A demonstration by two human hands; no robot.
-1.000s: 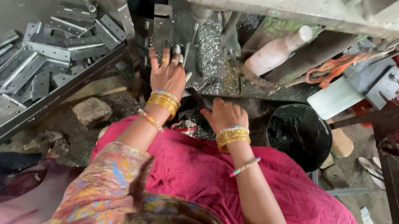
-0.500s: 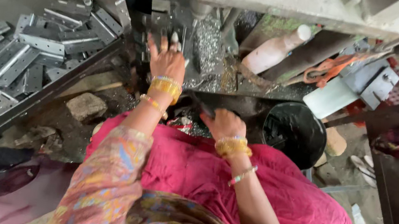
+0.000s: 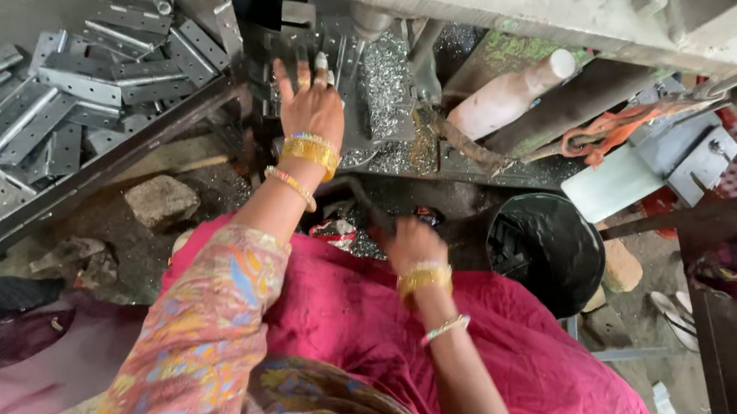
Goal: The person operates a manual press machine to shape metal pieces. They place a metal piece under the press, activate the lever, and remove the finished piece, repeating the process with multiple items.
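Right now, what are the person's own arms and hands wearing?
The left hand is bare, with a stack of gold bangles at the wrist and a thin beaded bracelet just behind them. Its arm has a loose floral sleeve in orange, pink and blue. The right hand also wears gold bangles and a thin bracelet; that forearm is bare.

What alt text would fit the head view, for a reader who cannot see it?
A person's left hand presses a metal piece under a press, while the right hand rests low by the lap. Grey metal brackets lie piled at left; a black bucket stands at right.
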